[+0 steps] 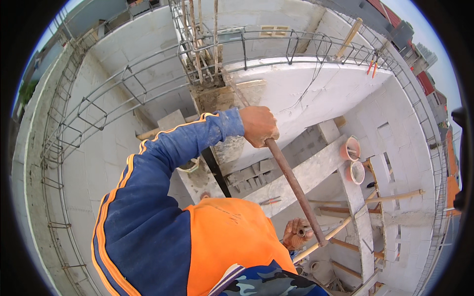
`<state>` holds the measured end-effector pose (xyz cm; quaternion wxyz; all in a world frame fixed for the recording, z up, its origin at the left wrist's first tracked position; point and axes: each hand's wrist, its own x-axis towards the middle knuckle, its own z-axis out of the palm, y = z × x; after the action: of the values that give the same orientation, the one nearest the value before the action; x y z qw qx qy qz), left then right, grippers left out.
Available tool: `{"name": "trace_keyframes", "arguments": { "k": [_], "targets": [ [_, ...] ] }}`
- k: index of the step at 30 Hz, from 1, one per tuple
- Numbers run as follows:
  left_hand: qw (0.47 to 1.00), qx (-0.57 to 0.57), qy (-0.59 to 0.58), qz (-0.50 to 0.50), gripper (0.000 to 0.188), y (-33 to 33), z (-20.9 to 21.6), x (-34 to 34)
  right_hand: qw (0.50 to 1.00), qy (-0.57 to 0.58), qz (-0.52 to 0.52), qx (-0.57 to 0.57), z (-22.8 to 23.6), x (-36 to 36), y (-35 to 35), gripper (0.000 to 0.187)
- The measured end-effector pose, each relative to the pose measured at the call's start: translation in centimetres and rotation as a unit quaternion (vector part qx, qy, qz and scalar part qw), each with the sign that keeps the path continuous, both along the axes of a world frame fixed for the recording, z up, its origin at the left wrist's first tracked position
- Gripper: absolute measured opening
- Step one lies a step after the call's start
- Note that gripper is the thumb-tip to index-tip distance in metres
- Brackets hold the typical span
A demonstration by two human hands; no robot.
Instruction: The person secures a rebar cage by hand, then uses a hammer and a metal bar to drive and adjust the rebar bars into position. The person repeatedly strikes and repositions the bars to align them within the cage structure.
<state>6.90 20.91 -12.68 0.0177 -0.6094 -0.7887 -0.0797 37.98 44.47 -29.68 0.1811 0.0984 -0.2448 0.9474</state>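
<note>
My left hand (259,127) is closed around a long rusty steel bar (291,178), its arm stretched forward in a navy sleeve. The bar slants from the reinforcing bars of a column (197,42) at the far side down to the near right. Its upper end meets the rough concrete (216,98) at the column's foot. Beside the bar's lower end, my right hand (291,238) is closed on a short round metal piece (301,230) with a hollow-looking end. How long that piece is cannot be made out; the right forearm is mostly hidden by my orange shirt.
Rebar cages (103,116) run along the white block walls. Below lie a plank (301,170) with pliers (270,201), two buckets (351,148), loose blocks (252,175) and wooden poles (395,196). Orange-handled pliers (373,66) hang on the far-right rebar.
</note>
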Motion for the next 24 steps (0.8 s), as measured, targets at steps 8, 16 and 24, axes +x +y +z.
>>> {"name": "trace_keyframes", "arguments": {
  "k": [8, 16, 24],
  "targets": [
    [0.998, 0.0, -0.046, 0.038, 0.012, 5.5, -1.3, 4.5, 0.952, -0.269, -0.045, -0.141, -3.9, 3.9, 1.6, 0.055],
    [0.963, 0.033, -0.264, 0.03, 0.012, 12.2, -8.5, 12.0, 0.981, -0.179, -0.05, 0.058, -1.6, 4.5, 5.5, 0.099],
    [0.925, -0.014, -0.38, 0.015, 0.022, 9.6, -11.8, 13.8, 0.997, -0.026, -0.051, 0.042, 4.9, -4.3, -1.4, 0.065]
  ]
}}
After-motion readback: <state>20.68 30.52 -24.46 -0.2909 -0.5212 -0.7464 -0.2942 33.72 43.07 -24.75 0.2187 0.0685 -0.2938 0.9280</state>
